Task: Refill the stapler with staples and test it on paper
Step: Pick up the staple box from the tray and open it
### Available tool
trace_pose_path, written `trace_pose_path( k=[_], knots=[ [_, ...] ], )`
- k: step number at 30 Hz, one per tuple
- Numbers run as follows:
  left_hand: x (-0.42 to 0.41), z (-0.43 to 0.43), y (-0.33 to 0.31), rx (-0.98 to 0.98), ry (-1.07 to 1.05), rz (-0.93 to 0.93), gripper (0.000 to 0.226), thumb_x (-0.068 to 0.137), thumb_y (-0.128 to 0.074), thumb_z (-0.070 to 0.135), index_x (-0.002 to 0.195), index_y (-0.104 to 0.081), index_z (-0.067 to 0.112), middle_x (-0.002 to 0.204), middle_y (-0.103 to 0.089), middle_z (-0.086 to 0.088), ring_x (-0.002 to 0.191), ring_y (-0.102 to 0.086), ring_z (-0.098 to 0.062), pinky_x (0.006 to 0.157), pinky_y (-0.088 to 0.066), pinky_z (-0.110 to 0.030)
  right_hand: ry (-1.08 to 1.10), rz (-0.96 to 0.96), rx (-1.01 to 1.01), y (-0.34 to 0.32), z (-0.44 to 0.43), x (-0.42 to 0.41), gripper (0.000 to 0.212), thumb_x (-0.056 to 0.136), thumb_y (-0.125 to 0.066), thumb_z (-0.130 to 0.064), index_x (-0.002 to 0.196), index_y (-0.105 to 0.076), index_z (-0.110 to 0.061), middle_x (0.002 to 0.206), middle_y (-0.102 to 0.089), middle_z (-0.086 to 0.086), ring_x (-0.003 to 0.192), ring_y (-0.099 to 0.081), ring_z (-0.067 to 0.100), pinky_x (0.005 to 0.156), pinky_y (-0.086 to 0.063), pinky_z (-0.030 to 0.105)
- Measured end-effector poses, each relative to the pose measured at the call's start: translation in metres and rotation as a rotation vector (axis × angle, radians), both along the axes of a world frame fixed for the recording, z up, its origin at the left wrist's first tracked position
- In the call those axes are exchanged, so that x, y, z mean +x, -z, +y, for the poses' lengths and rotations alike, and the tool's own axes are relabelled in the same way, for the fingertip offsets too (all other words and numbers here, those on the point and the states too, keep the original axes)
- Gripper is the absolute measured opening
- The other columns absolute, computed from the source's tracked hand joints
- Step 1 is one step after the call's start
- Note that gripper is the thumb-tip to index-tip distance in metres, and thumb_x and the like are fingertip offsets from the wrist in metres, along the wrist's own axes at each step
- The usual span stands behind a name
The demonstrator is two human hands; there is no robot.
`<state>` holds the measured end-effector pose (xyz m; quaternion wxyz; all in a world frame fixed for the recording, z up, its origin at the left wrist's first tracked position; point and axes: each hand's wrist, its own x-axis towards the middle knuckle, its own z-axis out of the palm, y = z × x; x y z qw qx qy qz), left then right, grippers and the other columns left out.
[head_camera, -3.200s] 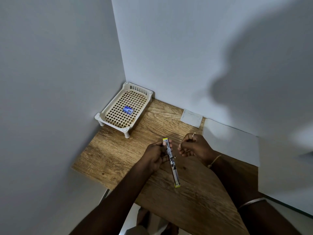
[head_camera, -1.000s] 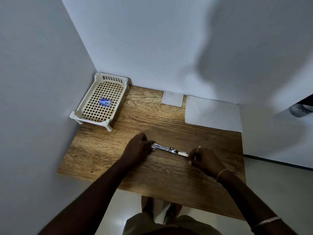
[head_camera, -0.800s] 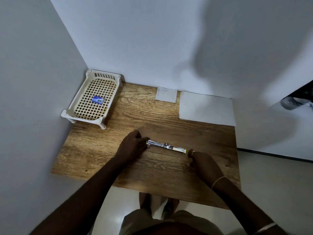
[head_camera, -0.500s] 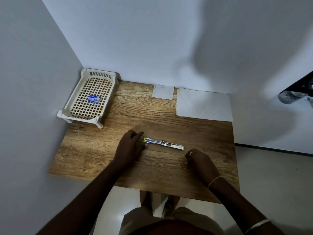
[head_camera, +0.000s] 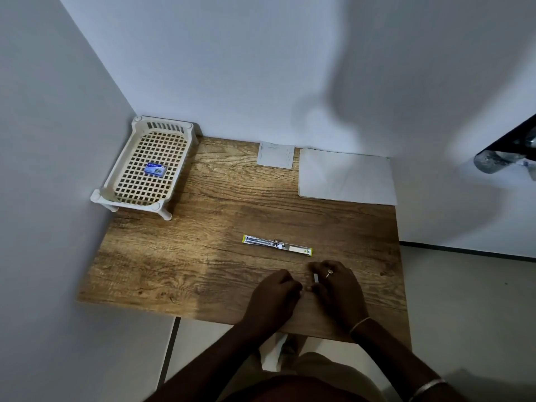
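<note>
The stapler (head_camera: pixel 277 245), silver with yellow-green ends, lies swung open flat in a long line on the wooden table (head_camera: pixel 179 274), with no hand on it. My right hand (head_camera: pixel 336 288) is just in front of its right end and pinches a small pale strip (head_camera: pixel 315 277), apparently staples. My left hand (head_camera: pixel 274 297) is curled beside it, fingertips meeting those of the right; what it holds is hidden. A blue staple box (head_camera: pixel 155 169) lies in the white basket (head_camera: pixel 127 163) at the back left. A white paper sheet (head_camera: pixel 345 177) lies at the back right.
A smaller slip of paper (head_camera: pixel 275 155) lies against the back wall between the basket and the sheet. Walls close the table on the left and back. A dark metal object (head_camera: pixel 504 153) juts in at the right edge. The floor lies beyond the table's right and front edges.
Both hands have let go of the stapler, which now lies flat on the table. They moved back toward the front edge and came together, the right one holding the small strip.
</note>
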<state>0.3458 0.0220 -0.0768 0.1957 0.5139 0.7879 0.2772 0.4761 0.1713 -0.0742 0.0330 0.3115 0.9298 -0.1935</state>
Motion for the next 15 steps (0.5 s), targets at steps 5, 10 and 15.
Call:
trace_pose_path(
  k=[5, 10, 15],
  knots=[
    [0.000, -0.001, 0.004, 0.003, 0.049, 0.067, 0.020, 0.092, -0.060, 0.031, 0.097, -0.075, 0.019, 0.095, -0.063, 0.000, 0.086, -0.061, -0.019, 0.067, -0.048, -0.031, 0.063, 0.043, -0.079, 0.006, 0.002, 0.003, 0.051, 0.085, -0.075, -0.032, 0.133, -0.061, -0.029, 0.134, -0.061, 0.009, 0.125, -0.055, 0.026, 0.099, -0.044, 0.038],
    [-0.007, -0.008, 0.007, 0.034, 0.074, 0.082, 0.012, 0.091, -0.067, 0.026, 0.096, -0.075, 0.020, 0.093, -0.063, 0.001, 0.084, -0.060, -0.017, 0.067, -0.046, -0.029, 0.101, 0.104, -0.144, 0.008, 0.006, 0.005, 0.053, 0.078, -0.081, -0.031, 0.128, -0.066, -0.029, 0.126, -0.063, 0.007, 0.117, -0.058, 0.025, 0.093, -0.041, 0.031],
    [-0.015, -0.011, 0.009, 0.043, 0.081, 0.066, 0.015, 0.092, -0.066, 0.028, 0.098, -0.075, 0.019, 0.095, -0.064, 0.001, 0.088, -0.061, -0.018, 0.070, -0.050, -0.031, 0.089, 0.107, -0.160, 0.005, 0.005, 0.004, 0.055, 0.081, -0.078, -0.035, 0.133, -0.062, -0.030, 0.132, -0.060, 0.006, 0.122, -0.054, 0.024, 0.098, -0.044, 0.035]
  ],
)
